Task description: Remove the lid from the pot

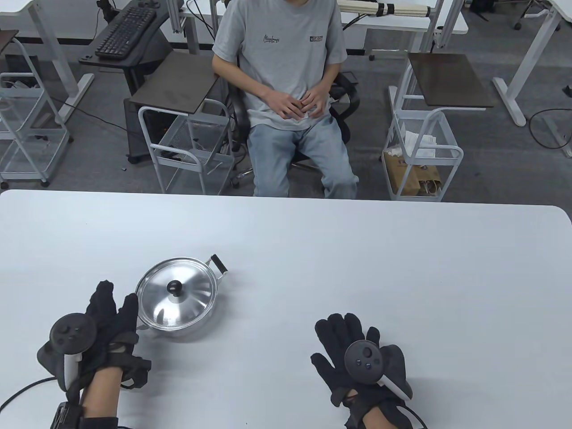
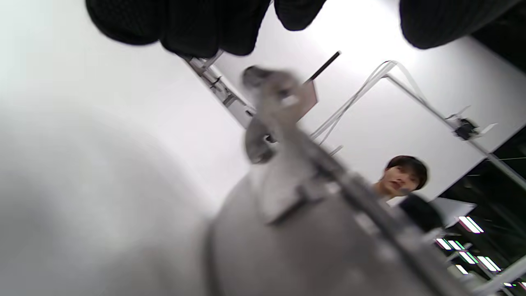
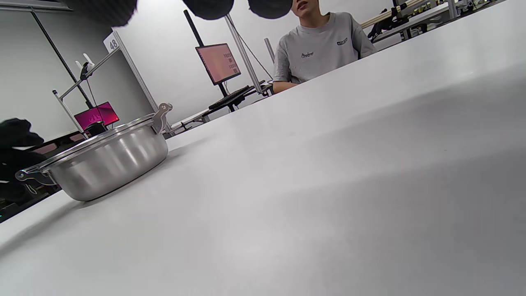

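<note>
Lab-like office, height-adjustable desks (image 1: 532, 53), keyboard (image 1: 125, 33), wire carts (image 1: 422, 154), monitor (image 3: 218, 62) on stand

Silver, black and pale grey

The pot (image 1: 178, 328) and its lid (image 1: 176, 297) are shiny silver, the knob (image 1: 174, 287) at the lid's centre black; both gloves, left hand (image 1: 105, 328) and right hand (image 1: 357, 357), are black, and the surface (image 1: 357, 268) is plain pale grey-white, with a seated onlooker (image 1: 286, 89) at 12 o'clock in grey tee and light blue jeans.

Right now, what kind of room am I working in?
Probably an office or lab workspace: a white table with the pot, a keyboard on a desk behind, wire carts, and a seated onlooker.
</note>
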Demonstrator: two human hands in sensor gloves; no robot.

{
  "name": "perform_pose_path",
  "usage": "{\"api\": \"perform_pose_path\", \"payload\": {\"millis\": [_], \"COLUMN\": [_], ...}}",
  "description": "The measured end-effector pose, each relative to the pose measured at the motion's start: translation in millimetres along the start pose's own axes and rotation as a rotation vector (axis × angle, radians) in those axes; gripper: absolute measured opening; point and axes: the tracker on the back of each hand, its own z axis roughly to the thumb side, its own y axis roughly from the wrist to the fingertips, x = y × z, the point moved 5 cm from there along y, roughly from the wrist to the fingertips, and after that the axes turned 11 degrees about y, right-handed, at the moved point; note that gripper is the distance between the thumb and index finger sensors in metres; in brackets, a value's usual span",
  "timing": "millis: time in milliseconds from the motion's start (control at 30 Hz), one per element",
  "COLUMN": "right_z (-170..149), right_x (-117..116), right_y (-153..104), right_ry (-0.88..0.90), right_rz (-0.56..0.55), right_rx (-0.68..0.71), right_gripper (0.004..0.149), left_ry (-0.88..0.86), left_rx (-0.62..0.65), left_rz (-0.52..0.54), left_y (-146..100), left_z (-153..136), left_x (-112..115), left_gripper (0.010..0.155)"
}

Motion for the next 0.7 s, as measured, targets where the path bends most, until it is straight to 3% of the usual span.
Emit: {"api": "perform_pose_path", "payload": {"millis": [133, 367, 500, 700], "right_z": [-3.9, -6.7, -8.2, -8.4], "right_x": [-0.8, 4.3, 3.3, 1.9], "right_y": [-0.3, -3.0, -2.6, -2.2], "right_ry": [0.013, 0.034, 0.045, 0.051], "right_rz": [0.009, -0.013, -0.006, 0.003], "right_rx": [-0.013, -0.016, -0.022, -0.024], "right_gripper": [0.069, 0.069, 0.069, 0.069], "left_ry": [0.013, -0.075, -0.267, -0.383], "left_rx": [-0.104, -0.161, -0.199, -0.192], "left_rz": [-0.074, -0.181, -0.250, -0.249], "left_y": [3.1, 6.2, 6.7, 5.4], "left_z": [-13.0, -19.3, -24.2, -21.1], "left_x": [18.5, 37.9, 48.9, 51.9], "left_gripper": [0.073, 0.058, 0.053, 0.049]}}
